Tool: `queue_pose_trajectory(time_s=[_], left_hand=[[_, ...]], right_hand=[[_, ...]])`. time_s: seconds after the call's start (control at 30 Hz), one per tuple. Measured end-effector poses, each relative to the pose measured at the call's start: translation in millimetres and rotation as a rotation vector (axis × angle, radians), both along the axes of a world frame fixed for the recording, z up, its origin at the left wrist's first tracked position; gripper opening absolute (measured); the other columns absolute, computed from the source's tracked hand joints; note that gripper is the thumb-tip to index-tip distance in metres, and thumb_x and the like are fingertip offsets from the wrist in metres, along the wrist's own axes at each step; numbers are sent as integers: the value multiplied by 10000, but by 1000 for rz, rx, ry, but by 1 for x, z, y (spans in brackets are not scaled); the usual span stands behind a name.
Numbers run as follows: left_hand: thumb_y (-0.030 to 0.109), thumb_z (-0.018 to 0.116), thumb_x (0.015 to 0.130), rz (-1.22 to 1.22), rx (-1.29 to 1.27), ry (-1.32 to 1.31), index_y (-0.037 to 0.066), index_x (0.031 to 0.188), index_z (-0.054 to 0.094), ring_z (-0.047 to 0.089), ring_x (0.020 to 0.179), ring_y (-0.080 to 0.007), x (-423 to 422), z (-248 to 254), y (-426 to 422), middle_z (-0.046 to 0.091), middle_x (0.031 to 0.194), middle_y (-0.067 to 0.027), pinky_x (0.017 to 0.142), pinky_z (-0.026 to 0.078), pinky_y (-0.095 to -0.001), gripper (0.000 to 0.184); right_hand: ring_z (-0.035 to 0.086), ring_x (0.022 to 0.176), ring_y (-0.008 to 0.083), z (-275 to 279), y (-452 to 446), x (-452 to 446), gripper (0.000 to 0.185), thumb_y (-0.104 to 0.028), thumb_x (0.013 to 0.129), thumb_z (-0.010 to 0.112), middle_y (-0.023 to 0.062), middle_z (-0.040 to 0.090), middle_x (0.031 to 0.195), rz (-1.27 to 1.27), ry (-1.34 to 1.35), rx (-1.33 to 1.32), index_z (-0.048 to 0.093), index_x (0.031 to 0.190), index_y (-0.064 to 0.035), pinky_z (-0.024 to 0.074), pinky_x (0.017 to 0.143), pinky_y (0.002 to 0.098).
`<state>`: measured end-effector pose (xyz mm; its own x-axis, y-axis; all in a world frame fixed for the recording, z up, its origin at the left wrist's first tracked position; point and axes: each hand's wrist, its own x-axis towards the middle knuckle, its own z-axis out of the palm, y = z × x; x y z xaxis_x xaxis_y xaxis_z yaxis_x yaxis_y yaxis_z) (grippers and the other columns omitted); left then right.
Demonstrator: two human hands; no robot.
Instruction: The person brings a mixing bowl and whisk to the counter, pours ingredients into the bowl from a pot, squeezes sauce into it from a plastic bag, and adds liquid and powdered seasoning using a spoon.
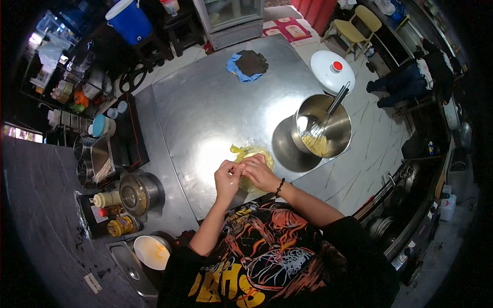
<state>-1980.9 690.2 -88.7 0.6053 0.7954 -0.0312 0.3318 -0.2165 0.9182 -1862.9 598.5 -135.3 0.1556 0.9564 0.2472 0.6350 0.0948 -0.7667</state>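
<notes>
On the steel table, close to my body, lies a clear plastic bag (263, 154) with pale yellow contents. A yellow-green twisted end (236, 150) sticks out at its left. My left hand (226, 178) is closed at the bag's near-left side, its fingers pinched together. Over the bag, my right hand (260, 173) has its fingers bent and gripping the plastic, meeting the left fingertips. Both hands hide much of the bag. To the right stands a steel pot (343, 134) holding a whisk (328, 115) and a yellow mash (315, 145).
A white lid with a red knob (328, 77) sits beyond the pot. Blue and dark cloths (250, 65) lie at the table's far side. Left are a lidded pot (136, 194), sauce bottles (107, 199) and a white bowl (152, 252). Another person (418, 77) is at far right.
</notes>
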Motion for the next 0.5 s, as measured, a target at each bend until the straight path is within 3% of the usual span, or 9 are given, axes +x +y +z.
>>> queue_pose_trajectory(time_s=[0.13,0.27,0.33,0.37,0.4,0.47,0.5], left_hand=[[171,669,812,14,-112,3,-18,725,618,472,587,-106,0,-17,0,540,657,-54,542,385,-250,214],[176,642,834,59,-294,10,-16,736,591,480,582,-120,6,-13,0,548,672,-69,541,390,-261,221],[179,612,855,53,-21,13,-10,765,576,503,571,-150,6,0,8,563,687,-96,540,407,-274,213],[219,593,862,-22,66,-31,8,811,573,539,609,-210,6,11,12,562,699,-111,569,436,-316,218],[219,593,862,-18,64,-28,8,811,573,539,609,-210,1,13,16,562,699,-111,569,436,-316,218],[271,589,851,-341,482,270,35,837,570,554,674,-260,-3,15,22,558,714,-111,610,451,-355,238],[289,574,846,-387,539,299,51,840,562,547,715,-284,-3,15,21,553,724,-105,638,452,-378,238]], right_hand=[[460,1095,230,-5,0,7,159,-142,852,521,78,580,1009,51,-206,20,580,987,-80,241,962,456],[458,1101,224,-16,-1,9,157,-121,834,522,68,584,1014,-3,-269,-31,588,969,-77,237,966,449],[445,1135,240,-16,1,10,198,-61,800,511,76,573,1049,-63,-70,-58,575,986,-82,238,959,413],[445,1135,240,-14,2,9,198,-61,800,511,76,573,1049,-56,-66,-62,575,986,-82,238,959,413],[442,1137,234,-11,5,10,166,-87,821,509,71,571,1042,-35,-8,-46,587,967,-84,233,963,421],[438,1138,227,-6,8,10,143,-113,842,507,66,569,1034,-19,46,-26,599,947,-87,227,966,428],[434,1142,232,-3,9,9,137,-112,841,511,68,567,1040,10,50,-59,600,943,-85,226,966,424]])
